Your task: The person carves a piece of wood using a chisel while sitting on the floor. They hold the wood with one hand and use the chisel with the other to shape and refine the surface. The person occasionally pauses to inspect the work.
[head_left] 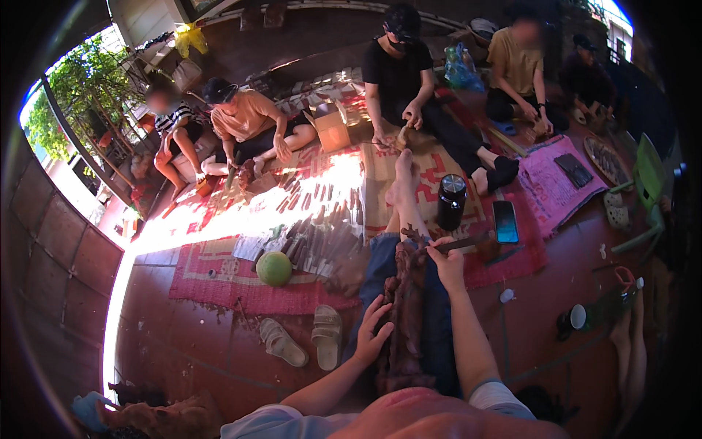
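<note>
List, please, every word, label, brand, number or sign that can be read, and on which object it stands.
No text can be read here.
Pink sheet: faint marks, too small and blurred to read.
Phone: lit screen, nothing on it legible.
Brown carved piece: no lettering visible.

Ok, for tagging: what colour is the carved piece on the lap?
The carved piece is dark reddish-brown, seen in the head view.
</note>
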`<control>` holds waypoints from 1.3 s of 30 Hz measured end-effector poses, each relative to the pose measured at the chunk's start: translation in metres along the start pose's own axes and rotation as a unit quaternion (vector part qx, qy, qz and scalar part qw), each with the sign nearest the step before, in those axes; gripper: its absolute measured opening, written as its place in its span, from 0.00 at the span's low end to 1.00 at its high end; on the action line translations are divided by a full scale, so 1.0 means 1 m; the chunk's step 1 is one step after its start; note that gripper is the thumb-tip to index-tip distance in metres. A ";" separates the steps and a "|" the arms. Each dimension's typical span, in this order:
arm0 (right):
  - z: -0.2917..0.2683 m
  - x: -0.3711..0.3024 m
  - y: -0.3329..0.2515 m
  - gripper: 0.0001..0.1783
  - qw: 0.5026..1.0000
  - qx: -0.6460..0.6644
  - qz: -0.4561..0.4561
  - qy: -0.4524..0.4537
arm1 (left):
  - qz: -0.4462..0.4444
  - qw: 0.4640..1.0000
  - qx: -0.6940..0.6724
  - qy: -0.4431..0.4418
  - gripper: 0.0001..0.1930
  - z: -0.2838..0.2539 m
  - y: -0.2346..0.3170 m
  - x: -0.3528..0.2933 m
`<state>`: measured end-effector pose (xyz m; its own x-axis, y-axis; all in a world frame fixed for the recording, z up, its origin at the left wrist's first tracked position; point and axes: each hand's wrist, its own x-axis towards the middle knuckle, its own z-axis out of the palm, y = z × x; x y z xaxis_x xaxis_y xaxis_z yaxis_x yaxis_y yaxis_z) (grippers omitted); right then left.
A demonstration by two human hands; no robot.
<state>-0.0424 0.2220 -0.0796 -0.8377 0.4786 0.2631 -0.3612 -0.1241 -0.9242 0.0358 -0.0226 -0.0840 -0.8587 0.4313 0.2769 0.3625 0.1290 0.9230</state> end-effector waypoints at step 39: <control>0.019 -0.045 0.004 0.11 0.981 0.159 0.012 0.114 | -0.004 0.998 0.052 0.022 0.20 0.007 -0.004 0.035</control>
<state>-0.0140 0.1833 -0.0901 -0.7471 0.6496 0.1411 -0.4830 -0.3846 -0.7866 0.0066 -0.0020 -0.0801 -0.8763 0.3898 0.2831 0.3891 0.2264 0.8929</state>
